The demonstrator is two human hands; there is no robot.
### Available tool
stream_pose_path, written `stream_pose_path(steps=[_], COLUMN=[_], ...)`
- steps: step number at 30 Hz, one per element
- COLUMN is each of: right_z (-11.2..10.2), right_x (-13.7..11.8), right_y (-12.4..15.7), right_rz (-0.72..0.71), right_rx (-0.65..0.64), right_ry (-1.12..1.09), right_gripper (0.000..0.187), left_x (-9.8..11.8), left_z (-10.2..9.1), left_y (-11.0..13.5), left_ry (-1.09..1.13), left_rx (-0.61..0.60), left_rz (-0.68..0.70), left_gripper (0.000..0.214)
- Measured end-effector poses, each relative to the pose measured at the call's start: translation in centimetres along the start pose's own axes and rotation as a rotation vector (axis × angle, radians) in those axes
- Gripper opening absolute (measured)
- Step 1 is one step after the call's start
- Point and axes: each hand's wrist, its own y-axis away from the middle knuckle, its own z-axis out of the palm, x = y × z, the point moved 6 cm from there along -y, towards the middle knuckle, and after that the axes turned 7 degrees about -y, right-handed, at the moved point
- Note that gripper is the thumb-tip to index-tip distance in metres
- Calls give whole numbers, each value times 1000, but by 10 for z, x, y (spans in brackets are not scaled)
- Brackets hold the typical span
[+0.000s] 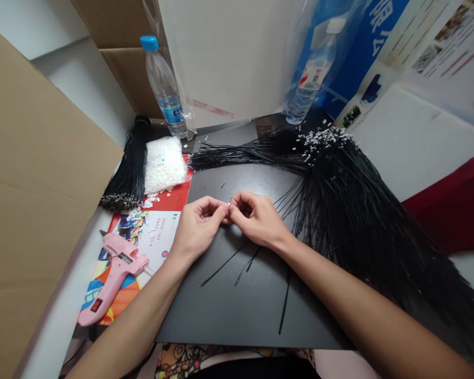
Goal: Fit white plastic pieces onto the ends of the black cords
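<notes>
My left hand (199,223) and my right hand (256,217) meet fingertip to fingertip above a black mat (237,310). Both are pinched closed around a tiny white connector (229,204) and the end of a thin black wire (225,264) that trails back towards me. A few loose black wires (284,300) lie on the mat below my hands. A large heap of black wires with white tips (355,210) spreads to the right. A bag of white connectors (165,164) and a bundle of black wires (128,173) lie to the left.
A pink glue gun (112,279) rests on a colourful printed sheet at the left. Two water bottles (164,87) (310,79) stand at the back. Cardboard walls (35,200) close in the left side; a white board stands behind.
</notes>
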Motion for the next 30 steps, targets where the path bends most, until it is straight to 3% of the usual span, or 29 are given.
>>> stream_pose_path(steps=[18, 30], right_z=[-3, -7], right_x=[-7, -5], right_y=[-1, 1], right_rz=[-101, -104], right_rx=[15, -8], right_ry=[5, 54], right_gripper=[7, 8], left_x=[-3, 0], left_z=[-2, 0], left_y=[-2, -1], left_ry=[100, -76], left_rx=[-43, -91], left_rz=[-34, 28], left_gripper=[33, 21])
